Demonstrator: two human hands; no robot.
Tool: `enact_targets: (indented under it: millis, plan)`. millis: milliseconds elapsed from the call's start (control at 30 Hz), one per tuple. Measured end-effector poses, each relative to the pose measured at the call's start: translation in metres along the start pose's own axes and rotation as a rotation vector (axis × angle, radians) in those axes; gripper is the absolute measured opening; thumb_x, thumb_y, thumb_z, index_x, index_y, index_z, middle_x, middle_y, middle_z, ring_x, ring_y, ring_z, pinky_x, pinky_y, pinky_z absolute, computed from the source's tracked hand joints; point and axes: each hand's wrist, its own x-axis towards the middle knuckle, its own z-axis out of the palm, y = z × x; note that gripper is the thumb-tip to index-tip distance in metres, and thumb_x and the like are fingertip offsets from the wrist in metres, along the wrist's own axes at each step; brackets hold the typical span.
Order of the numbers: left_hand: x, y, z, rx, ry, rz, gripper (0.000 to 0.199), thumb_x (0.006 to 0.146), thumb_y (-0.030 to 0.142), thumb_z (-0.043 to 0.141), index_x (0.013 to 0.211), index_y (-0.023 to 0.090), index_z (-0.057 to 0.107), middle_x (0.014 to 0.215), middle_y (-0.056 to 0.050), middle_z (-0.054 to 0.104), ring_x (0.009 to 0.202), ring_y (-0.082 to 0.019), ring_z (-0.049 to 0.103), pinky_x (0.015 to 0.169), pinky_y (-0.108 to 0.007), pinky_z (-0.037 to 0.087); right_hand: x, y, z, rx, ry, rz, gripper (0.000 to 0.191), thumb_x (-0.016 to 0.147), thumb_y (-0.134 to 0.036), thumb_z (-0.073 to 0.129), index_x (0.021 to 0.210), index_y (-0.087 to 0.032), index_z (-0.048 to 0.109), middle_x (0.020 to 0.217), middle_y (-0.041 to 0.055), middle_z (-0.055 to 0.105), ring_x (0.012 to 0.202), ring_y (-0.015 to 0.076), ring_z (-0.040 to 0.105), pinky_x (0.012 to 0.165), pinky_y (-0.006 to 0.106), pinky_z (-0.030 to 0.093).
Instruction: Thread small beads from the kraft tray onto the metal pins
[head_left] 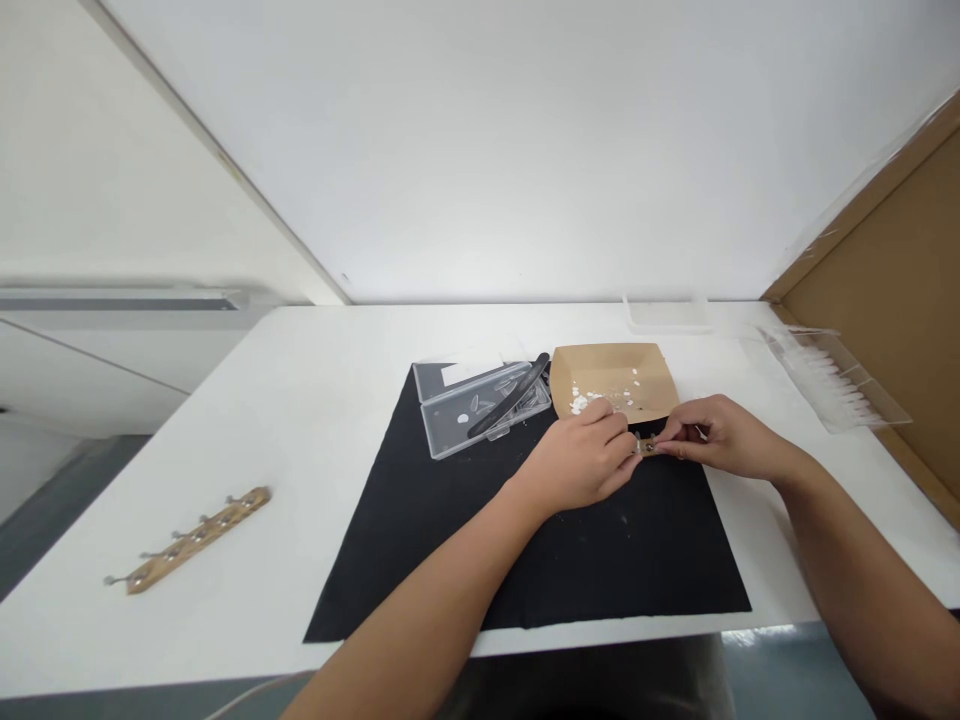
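Observation:
A short piece of wooden strip with small metal pegs (649,447) shows between my two hands, above the black mat (465,540). My left hand (589,455) has its fingers curled round the left part of the strip, hiding that end. From the other side, my right hand (716,435) pinches thumb and forefinger together at the strip's right part. Whatever lies between those right fingertips is too small to make out. Just behind the hands stands a brown paper tray (607,362) holding scattered white bits.
An open clear plastic case (442,435) with clear nail tips lies on the mat, a dark curved nail file (510,398) across it. Another wooden strip with pegs (199,540) is at left. Clear boxes (667,315) and a case of nail tips (832,380) stand at right.

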Motion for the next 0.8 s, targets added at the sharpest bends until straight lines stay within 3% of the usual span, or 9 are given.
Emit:
enact_targets:
  millis: [800]
  plan:
    - [-0.0002,-0.0001,0.0027,-0.026,-0.021,-0.035,0.025,0.106,0.032,0.055,0.091,0.017,0.068,0.088,-0.007,0.066,0.090,-0.023,0.058,0.080,-0.034,0.049,-0.0029,-0.0063,0.0046,-0.102,-0.003,0.024,0.032,0.097,-0.048,0.067,0.078,-0.023,0.066,0.063,-0.0036,0.058,0.058,0.0120,0.047,0.056,0.027,0.034]
